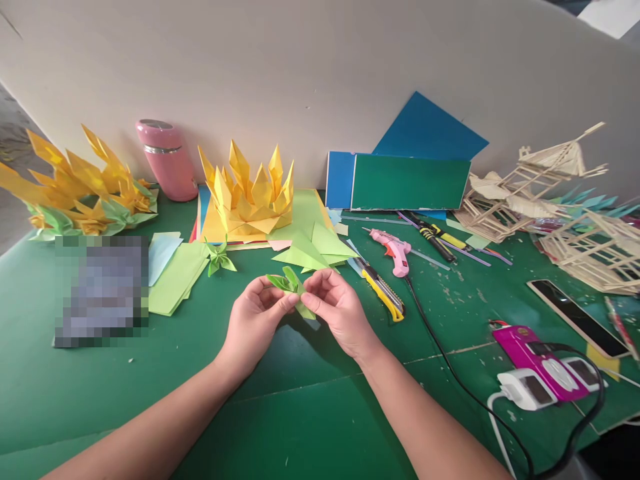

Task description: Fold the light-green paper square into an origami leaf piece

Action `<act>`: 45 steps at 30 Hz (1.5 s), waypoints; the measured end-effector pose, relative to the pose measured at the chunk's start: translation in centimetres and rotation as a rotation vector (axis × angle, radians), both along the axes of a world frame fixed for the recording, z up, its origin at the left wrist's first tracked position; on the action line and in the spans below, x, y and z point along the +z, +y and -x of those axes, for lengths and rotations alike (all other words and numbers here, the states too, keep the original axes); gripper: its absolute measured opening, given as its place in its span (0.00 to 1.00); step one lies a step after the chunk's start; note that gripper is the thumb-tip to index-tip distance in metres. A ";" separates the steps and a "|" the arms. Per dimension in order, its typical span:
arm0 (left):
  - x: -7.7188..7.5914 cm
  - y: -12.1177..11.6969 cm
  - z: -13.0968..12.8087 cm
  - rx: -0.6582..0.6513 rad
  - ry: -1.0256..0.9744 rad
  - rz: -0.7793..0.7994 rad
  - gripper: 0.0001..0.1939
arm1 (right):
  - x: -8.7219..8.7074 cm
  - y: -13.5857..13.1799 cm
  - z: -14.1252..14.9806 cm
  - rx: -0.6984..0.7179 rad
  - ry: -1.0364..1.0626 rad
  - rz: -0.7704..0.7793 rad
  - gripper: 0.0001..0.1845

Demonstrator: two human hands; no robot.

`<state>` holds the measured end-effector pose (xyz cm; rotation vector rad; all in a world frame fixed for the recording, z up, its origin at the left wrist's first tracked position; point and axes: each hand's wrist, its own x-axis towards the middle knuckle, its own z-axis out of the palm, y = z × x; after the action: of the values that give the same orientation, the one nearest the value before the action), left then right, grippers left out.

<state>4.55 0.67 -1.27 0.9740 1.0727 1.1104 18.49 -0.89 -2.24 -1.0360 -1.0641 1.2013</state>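
Observation:
A small folded piece of light green paper (295, 287) is held up between both hands over the table. My left hand (257, 317) pinches its left side between thumb and fingers. On the opposite side, my right hand (340, 310) grips the paper's edge in the same way. Narrow folded points rise from its top; the lower part is flat. Just beyond my left hand lies a finished-looking green paper star flower (219, 259). Green paper sheets (177, 280) are stacked to its left, and larger folded green paper (320, 243) lies behind my fingers.
At the back stand a yellow paper lotus (250, 200), another yellow paper piece (95, 187) and a pink flask (170, 160). Rightward lie a utility knife (383, 290), a pink glue gun (395, 252) with its cord, a phone (577, 317), a power strip (545, 363) and wooden stick models (525, 190).

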 end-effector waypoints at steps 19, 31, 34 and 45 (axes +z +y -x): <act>0.0 -0.3 -0.3 -0.054 -0.021 -0.085 0.17 | 0.1 -0.2 0.0 0.043 -0.030 -0.054 0.15; 0.2 -0.2 -0.5 -0.084 -0.090 -0.070 0.21 | -0.2 -0.1 0.0 0.032 -0.075 -0.071 0.09; 0.1 -0.2 -0.4 -0.036 -0.075 -0.068 0.22 | -0.3 -0.2 0.0 0.037 -0.106 -0.083 0.11; -0.3 -0.1 -0.4 0.059 -0.087 -0.077 0.23 | -0.3 0.0 0.3 0.074 -0.069 -0.026 0.19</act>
<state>4.92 0.59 -1.57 0.9513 1.0001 1.2393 18.18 -0.90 -2.50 -1.0324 -1.1776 1.2148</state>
